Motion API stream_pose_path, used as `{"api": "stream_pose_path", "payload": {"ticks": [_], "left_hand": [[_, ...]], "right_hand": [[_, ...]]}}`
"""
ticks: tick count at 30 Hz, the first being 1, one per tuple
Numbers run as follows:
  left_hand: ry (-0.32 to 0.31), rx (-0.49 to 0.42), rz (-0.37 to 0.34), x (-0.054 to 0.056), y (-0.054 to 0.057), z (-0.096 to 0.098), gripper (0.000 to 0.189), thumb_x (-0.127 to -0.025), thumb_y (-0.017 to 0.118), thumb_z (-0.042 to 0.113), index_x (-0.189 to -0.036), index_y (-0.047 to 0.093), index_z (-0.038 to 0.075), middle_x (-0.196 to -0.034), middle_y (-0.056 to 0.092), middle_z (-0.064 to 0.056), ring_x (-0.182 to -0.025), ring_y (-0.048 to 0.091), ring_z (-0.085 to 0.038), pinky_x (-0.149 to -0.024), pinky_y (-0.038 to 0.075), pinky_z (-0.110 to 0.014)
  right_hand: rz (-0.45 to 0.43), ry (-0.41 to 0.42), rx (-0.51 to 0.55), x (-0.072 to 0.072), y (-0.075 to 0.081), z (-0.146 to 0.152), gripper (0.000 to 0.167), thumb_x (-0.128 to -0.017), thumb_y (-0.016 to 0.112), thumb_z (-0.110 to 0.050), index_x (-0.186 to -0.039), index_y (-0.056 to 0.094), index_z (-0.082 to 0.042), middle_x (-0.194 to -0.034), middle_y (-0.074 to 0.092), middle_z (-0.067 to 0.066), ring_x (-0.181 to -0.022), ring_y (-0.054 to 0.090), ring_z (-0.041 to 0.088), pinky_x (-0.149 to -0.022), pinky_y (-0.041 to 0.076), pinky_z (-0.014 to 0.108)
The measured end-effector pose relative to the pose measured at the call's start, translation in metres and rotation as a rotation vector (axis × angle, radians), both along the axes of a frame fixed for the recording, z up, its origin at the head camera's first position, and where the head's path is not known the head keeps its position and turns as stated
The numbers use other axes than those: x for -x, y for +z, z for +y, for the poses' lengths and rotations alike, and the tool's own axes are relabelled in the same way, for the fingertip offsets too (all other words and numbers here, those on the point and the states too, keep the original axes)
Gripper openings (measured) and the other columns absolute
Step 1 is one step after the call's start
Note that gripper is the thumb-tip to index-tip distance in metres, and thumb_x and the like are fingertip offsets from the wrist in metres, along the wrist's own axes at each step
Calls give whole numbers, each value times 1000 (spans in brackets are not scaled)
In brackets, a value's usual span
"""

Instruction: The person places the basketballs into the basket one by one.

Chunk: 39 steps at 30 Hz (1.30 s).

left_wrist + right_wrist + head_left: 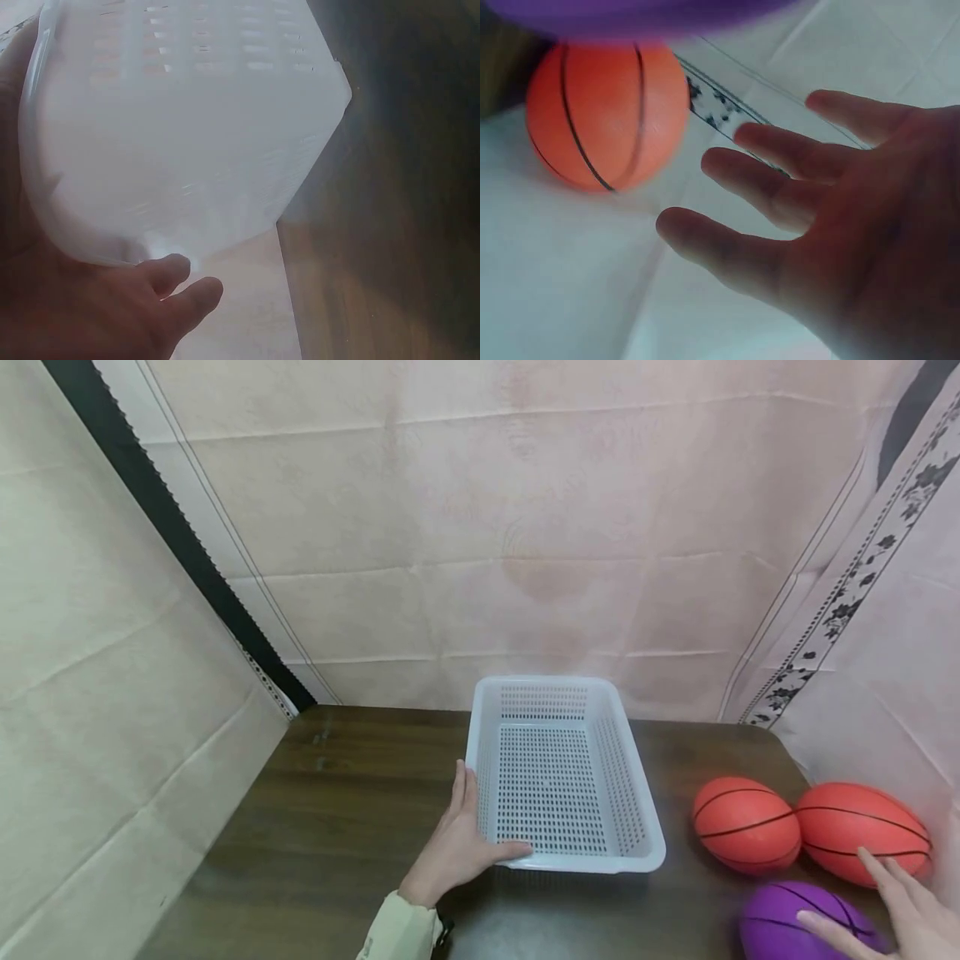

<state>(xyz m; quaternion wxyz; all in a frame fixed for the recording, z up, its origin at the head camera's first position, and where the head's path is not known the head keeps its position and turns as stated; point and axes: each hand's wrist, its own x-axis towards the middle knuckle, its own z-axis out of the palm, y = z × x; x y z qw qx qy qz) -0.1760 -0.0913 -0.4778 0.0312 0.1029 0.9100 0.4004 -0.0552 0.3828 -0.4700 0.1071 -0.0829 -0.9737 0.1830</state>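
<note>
The basket (pixel 547 785) beside the left hand (pixel 453 853) was coloured white and patterned with rows of small slots, while its rim was left plain. Pale green was shown on the sleeve (pixel 402 931) behind that hand. Near the right hand (pixel 917 918), two orange-red balls (pixel 746 825) (pixel 847 822) and a purple ball (pixel 791 922) were crossed by thin black lines. Beneath both hands, the dark brown table (pixel 360 802) was streaked with grain. Beyond them, the cloth (pixel 525 510) was coloured cream, with a black stripe (pixel 187 539) seen leftward and a dark floral band (pixel 885 552) printed on white rightward.
</note>
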Motion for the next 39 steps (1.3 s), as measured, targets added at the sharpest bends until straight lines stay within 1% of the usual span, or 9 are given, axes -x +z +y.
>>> {"api": "stream_pose_path", "payload": {"ticks": [4, 8, 12, 18, 23, 27, 32, 36, 39], "left_hand": [[-1, -9, -29, 0, 2, -1, 138, -59, 77, 73, -157, -2, 17, -159, -23, 5, -141, 27, -38, -102, 39, -56], [5, -9, -39, 0, 3, -1, 138, -59, 76, 74, -157, -1, 16, -159, -24, 5, -140, 28, -37, -102, 39, -56], [9, -2, -41, 0, 3, -2, 137, -60, 79, 70, -157, -1, 16, -159, -24, 4, -141, 28, -37, -102, 39, -56], [-1, 7, -55, -2, 5, -3, 135, -63, 81, 64, -157, -1, 14, -159, -24, 4, -141, 28, -37, -102, 39, -56], [-8, 4, -62, -4, 7, -4, 137, -61, 79, 69, -157, -2, 13, -159, -24, 5, -141, 25, -38, -103, 37, -57], [-7, -1, -67, -5, 7, -4, 138, -60, 76, 74, -157, -2, 14, -158, -24, 6, -141, 26, -37, -103, 37, -57], [-13, -5, -71, -6, 5, -4, 138, -60, 76, 73, -157, -3, 14, -158, -24, 8, -141, 27, -37, -103, 37, -57], [-13, -3, -70, -6, 3, -5, 138, -60, 76, 73, -157, -2, 15, -158, -24, 8, -140, 27, -37, -103, 37, -57], [-8, -2, -66, -6, 3, -6, 138, -60, 76, 74, -157, -2, 15, -159, -23, 7, -141, 27, -37, -102, 38, -58]], "right_hand": [[-17, -19, 62, -1, -12, -9, 116, -77, 76, -53, -155, 6, -4, -154, 1, 35, -128, 4, 69, -94, 11, 79], [4, -49, 60, 3, -19, -16, 124, -69, 81, -54, -156, 7, -6, -154, 6, 35, -121, 15, 71, -84, 24, 77], [5, -72, 64, 6, -21, -23, 129, -65, 84, -56, -156, 6, -8, -151, 11, 36, -117, 21, 68, -81, 27, 76], [33, -122, 77, 5, -23, -31, 132, -59, 87, -56, -157, 9, -12, -145, 21, 35, -112, 24, 62, -79, 29, 71], [-19, -130, 51, 6, -24, -26, 123, -62, 84, -59, -152, 20, -5, -130, 32, 37, -104, 29, 59, -71, 34, 67], [-63, -166, 43, 7, -26, -26, 115, -63, 82, -63, -144, 30, 0, -124, 33, 37, -102, 29, 58, -67, 37, 66], [-20, -219, 66, 5, -29, -26, 110, -60, 84, -60, -138, 37, 0, -122, 36, 37, -103, 31, 57, -68, 36, 64], [-27, -267, 97, 7, -24, -25, 110, -60, 84, -60, -139, 38, 0, -124, 36, 38, -107, 32, 58, -72, 36, 66], [-40, -279, 116, 9, -13, -25, 109, -62, 83, -59, -141, 37, 1, -126, 36, 39, -111, 32, 57, -75, 35, 66]]}}
